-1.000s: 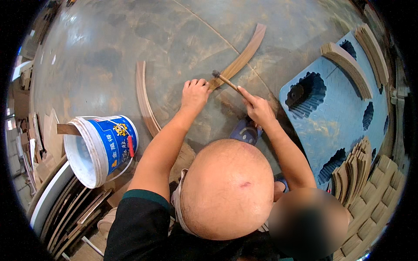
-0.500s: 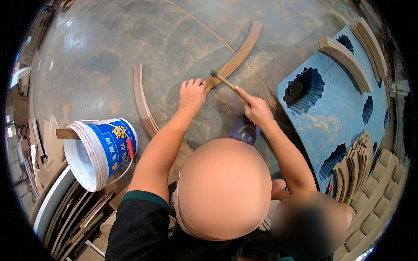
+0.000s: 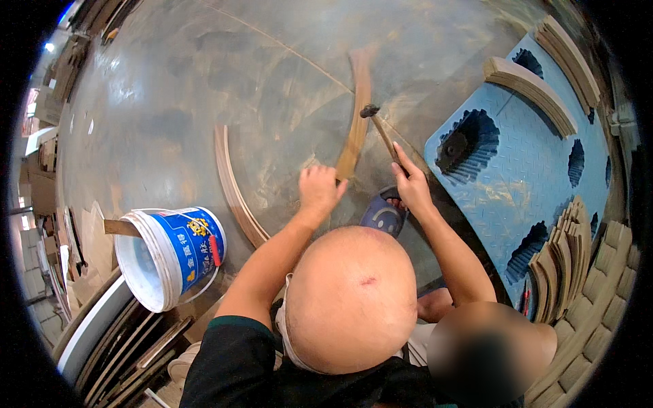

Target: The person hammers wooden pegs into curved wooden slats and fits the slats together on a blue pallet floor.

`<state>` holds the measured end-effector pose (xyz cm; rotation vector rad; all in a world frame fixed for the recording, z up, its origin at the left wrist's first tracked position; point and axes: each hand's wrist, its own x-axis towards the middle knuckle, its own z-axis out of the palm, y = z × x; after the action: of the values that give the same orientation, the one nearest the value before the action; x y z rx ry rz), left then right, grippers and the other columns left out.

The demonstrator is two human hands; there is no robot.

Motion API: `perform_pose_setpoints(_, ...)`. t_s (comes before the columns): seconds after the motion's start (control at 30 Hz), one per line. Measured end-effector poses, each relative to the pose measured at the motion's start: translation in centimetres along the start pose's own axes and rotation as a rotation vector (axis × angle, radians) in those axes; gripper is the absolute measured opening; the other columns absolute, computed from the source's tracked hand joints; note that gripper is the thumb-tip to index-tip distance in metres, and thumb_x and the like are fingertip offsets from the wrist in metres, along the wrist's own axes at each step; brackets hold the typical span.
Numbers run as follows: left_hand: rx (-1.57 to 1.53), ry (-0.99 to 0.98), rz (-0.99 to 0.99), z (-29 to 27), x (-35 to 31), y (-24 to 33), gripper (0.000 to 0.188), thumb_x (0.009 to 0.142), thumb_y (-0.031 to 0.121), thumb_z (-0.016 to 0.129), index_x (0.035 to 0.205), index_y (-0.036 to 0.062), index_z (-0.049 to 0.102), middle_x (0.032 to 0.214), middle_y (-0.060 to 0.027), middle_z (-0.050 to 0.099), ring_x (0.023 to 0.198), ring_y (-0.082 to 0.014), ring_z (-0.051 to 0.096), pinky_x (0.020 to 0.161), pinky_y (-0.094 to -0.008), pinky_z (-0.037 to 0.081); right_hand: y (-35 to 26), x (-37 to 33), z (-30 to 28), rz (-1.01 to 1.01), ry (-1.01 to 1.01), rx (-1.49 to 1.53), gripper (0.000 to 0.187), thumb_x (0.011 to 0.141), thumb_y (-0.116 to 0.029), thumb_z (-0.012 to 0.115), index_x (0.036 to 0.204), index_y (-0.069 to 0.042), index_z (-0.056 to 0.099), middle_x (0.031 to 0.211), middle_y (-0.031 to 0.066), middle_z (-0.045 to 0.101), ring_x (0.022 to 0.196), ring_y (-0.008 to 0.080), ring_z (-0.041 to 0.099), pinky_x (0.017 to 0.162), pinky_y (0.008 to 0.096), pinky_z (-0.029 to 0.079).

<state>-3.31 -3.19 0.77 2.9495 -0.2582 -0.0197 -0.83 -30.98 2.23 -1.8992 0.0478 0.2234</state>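
Holding the near end of a curved wooden strip (image 3: 361, 115), the left hand (image 3: 321, 194) had its thumb and fingers closed on the wood. Strip lay mid-scene, running from that hand toward the far side, motion-blurred; could not tell whether it was touching the floor (image 3: 170, 95). Right hand (image 3: 413, 185) was grasping a slim wooden-handled tool (image 3: 383, 134), index finger extended along the handle. Its dark head sat at the strip's right edge, about halfway along; contact unclear.

A purple-blue slipper (image 3: 381, 219) showed just near of the strip, between the forearms. A second curved strip (image 3: 233, 187) lay on the floor left of the left hand, apart from it. Farther left, near side: white bucket with blue label (image 3: 187, 245), red grip on its handle, a wood offcut (image 3: 122, 228) across its rim. Nearer than the bucket, a pile of curved boards (image 3: 129, 347).

To the right, a blue panel (image 3: 469, 211) with dark scalloped openings carried a curved wood stack (image 3: 534, 95) on its far part; a fanned stack (image 3: 561, 262) stood at its near end.
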Motion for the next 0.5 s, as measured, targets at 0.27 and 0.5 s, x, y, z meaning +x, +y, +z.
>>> perform_pose_setpoints(0.27,0.187,0.005,0.413,-0.4,9.1,-1.0,0.073,0.104,0.013,0.074,0.173,0.0226,0.051,0.165,-0.0049,0.06,0.147,-0.0318,0.059,0.126,-0.0554,0.044,-0.1,-1.6,-1.2,0.089,0.051,0.096,0.058,0.122,-0.017,0.063,0.179,-0.025,0.052,0.121,0.0033,0.075,0.101,0.0126,0.069,0.095,0.0297,0.058)
perform_pose_setpoints(0.5,0.393,-0.167,0.604,1.0,18.8,-1.4,0.07,0.11,0.013,0.063,0.175,0.0361,0.052,0.183,0.0071,0.047,0.171,-0.025,0.039,0.143,-0.0576,0.028,-1.0,-2.4,-0.6,0.24,0.003,0.335,0.06,0.121,-0.016,0.063,0.179,-0.03,0.051,0.163,0.0112,0.068,0.081,0.0141,0.072,0.064,0.0325,0.066)
